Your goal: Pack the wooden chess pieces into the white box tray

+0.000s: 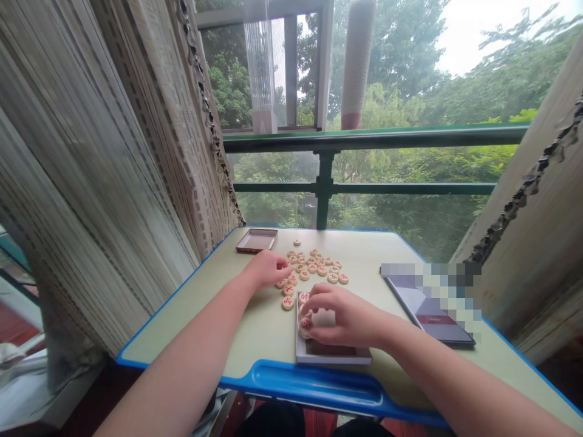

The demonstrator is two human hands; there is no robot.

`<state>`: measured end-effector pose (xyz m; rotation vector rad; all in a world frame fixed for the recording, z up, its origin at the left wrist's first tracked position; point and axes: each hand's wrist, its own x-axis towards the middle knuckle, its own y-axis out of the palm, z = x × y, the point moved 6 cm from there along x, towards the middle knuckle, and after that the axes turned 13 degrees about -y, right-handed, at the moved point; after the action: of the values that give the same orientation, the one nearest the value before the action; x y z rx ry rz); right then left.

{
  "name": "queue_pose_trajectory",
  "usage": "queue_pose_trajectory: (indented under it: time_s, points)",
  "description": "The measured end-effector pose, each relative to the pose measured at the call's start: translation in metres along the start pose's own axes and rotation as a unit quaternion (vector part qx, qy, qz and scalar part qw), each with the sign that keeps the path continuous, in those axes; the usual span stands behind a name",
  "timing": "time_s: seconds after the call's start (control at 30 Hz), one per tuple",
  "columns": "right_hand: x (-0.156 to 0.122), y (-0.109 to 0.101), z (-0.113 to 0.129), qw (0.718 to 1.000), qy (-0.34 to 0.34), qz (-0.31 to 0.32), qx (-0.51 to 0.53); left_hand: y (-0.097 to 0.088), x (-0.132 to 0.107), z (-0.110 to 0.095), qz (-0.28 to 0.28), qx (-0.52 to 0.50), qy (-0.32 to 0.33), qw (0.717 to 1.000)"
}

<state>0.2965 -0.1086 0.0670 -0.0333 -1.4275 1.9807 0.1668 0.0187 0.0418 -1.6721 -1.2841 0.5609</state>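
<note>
Red characters mark the round game pieces (314, 266) at the frame's centre, too small to read. No other text is legible.

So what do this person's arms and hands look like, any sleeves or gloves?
The left hand and right hand wear no gloves, and no watch, bracelet or ring is visible. No sleeves show: both arms are bare down to the picture's lower edge.

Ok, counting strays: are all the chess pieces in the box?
No, many chess pieces lie loose on the table beyond the box.
</note>
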Motion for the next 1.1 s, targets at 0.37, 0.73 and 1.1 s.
queue_pose_trajectory:
  time_s: [0.37,0.73,1.1]
  points:
    - [-0.012,-0.030,-0.058,0.979,0.102,-0.105,-0.143,0.000,0.004,0.009,-0.015,0.062,-0.016,0.998]
    - [-0.018,-0.026,-0.084,0.974,0.163,-0.111,-0.110,0.004,0.018,0.031,-0.051,0.063,-0.046,0.996]
    - [-0.017,-0.027,-0.085,0.975,0.153,-0.107,-0.122,0.001,0.027,0.046,-0.113,0.015,-0.070,0.991]
